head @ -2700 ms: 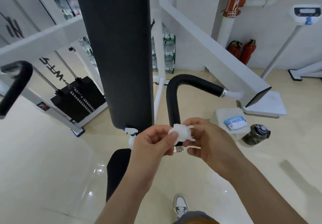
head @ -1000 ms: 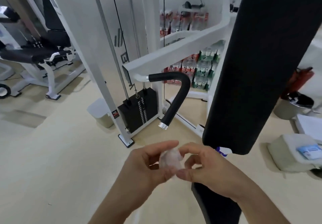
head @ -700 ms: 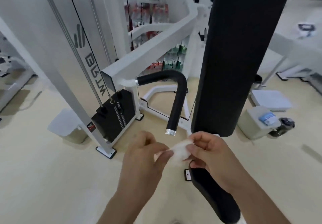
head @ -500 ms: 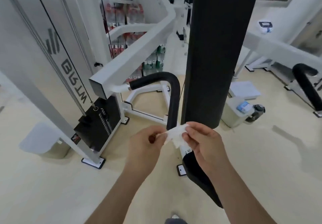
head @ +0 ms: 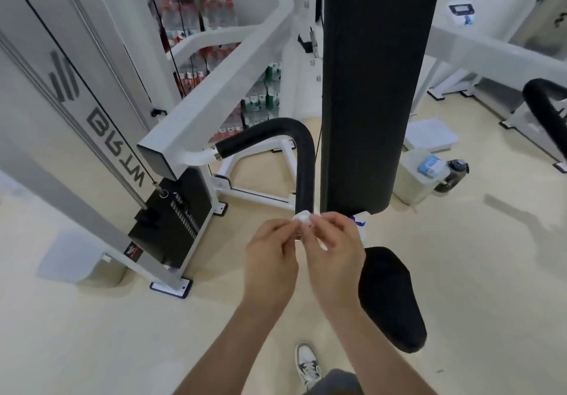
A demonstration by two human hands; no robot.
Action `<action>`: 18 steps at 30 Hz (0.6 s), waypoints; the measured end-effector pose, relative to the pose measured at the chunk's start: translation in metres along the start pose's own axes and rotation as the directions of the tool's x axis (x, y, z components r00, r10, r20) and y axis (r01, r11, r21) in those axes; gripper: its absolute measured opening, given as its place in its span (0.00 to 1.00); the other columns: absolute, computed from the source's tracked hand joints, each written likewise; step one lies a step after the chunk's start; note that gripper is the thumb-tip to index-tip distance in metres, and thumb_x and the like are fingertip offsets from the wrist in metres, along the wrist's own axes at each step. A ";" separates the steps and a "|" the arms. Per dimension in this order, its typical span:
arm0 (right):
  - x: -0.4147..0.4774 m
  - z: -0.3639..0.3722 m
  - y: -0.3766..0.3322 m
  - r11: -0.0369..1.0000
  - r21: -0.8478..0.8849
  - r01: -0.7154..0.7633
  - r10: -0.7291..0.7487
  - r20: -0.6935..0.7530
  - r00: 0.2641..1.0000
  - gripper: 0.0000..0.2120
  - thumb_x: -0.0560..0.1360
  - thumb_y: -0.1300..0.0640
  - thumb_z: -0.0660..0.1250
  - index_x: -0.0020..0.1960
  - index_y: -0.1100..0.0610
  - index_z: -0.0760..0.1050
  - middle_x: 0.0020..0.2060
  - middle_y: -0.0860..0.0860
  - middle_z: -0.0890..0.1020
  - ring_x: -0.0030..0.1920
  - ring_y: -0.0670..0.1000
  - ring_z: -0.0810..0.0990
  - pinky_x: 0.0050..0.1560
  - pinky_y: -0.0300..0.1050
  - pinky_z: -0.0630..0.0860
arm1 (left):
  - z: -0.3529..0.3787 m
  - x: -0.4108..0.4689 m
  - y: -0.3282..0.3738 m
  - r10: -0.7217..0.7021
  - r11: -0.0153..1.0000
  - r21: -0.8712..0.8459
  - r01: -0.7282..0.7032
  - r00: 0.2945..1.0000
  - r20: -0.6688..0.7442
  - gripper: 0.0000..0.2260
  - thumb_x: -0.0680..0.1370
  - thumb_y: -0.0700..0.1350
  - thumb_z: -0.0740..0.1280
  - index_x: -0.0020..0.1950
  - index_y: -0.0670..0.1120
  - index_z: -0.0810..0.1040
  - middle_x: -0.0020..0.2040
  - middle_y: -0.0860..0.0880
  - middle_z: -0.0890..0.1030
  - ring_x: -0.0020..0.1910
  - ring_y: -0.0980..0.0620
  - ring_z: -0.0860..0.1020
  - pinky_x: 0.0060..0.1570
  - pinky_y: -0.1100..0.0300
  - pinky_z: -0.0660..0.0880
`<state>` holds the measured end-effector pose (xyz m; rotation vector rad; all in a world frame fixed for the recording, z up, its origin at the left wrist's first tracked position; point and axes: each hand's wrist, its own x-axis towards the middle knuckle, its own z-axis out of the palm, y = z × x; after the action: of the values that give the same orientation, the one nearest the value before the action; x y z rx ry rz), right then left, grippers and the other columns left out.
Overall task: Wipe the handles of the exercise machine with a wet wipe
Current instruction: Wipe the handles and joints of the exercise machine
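A small crumpled white wet wipe (head: 302,217) is pinched between the fingertips of my left hand (head: 271,252) and my right hand (head: 333,245). Both hands sit just below the lower end of the left black foam handle (head: 302,161), which bends down from a white machine arm (head: 211,93). The handle's metal end cap is hidden behind my fingers. A second black handle (head: 546,109) shows at the far right edge.
A tall black back pad (head: 368,87) stands right of the handle, with the black seat (head: 391,296) below it. A black weight stack (head: 171,222) sits left. A white bin with a wipe pack (head: 429,164) and a dark bottle (head: 452,175) stand on the floor at right.
The view swung from the right handle round to the left handle. Both hands kept working the wipe and now sit at the handle's lower end, with the wipe more bunched up.
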<state>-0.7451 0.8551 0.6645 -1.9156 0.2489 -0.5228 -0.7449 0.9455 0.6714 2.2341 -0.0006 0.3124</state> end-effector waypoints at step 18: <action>0.014 -0.015 0.007 0.881 -0.224 0.417 -0.353 0.277 0.894 0.07 0.75 0.56 0.68 0.50 0.57 0.82 0.46 0.48 0.78 0.44 0.44 0.77 0.44 0.35 0.76 | -0.003 0.013 0.000 -0.380 0.812 -0.430 0.395 0.917 0.123 0.09 0.73 0.39 0.72 0.40 0.54 0.83 0.37 0.54 0.84 0.38 0.58 0.81 0.43 0.60 0.79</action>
<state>-0.7391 0.8341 0.6664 -2.2977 -0.2342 -0.5438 -0.7333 0.9496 0.6759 1.7237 0.3346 0.0406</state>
